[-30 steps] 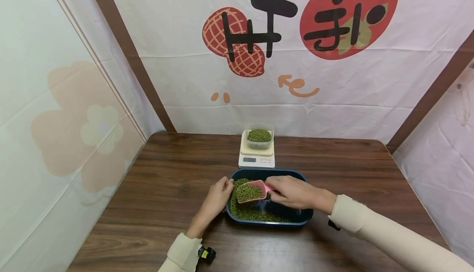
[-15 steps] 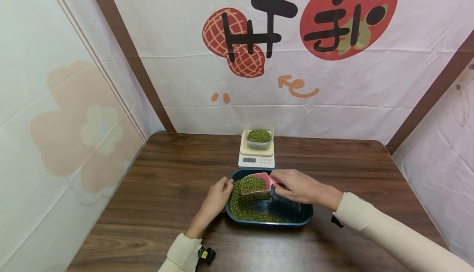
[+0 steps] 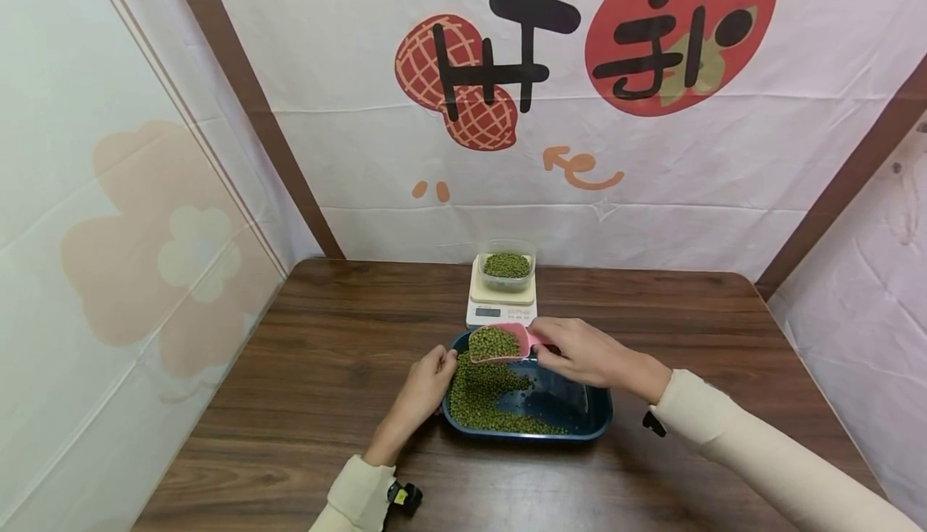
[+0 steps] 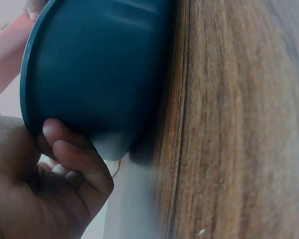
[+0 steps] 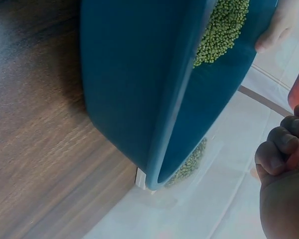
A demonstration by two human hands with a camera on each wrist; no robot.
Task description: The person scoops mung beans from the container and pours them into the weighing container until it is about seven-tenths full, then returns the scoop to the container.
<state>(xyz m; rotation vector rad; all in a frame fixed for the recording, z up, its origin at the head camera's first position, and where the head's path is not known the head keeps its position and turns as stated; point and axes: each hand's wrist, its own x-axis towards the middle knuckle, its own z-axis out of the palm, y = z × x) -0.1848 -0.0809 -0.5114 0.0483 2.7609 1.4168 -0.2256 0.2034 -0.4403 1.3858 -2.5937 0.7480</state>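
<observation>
My right hand (image 3: 579,352) grips the handle of a pink scoop (image 3: 523,337) loaded with green mung beans (image 3: 494,344). The scoop hangs over the back part of a dark blue basin (image 3: 532,438), above its rim. Inside the basin, more mung beans (image 3: 481,403) lie heaped to the left, with the bottom bare on the right. My left hand (image 3: 426,387) holds the basin's left end; in the left wrist view its thumb and curled fingers (image 4: 74,159) pinch the rim. The right wrist view shows fingers (image 5: 284,139) wrapped round the scoop handle.
Just behind the basin stands a white kitchen scale (image 3: 501,313). On it sits a clear plastic container (image 3: 507,282) with mung beans inside. The brown wooden table (image 3: 348,339) reaches back to a printed cloth (image 3: 405,234).
The right hand has lifted the filled scoop up out of the beans and toward the back of the basin, near the scale. The left hand stays on the rim.
</observation>
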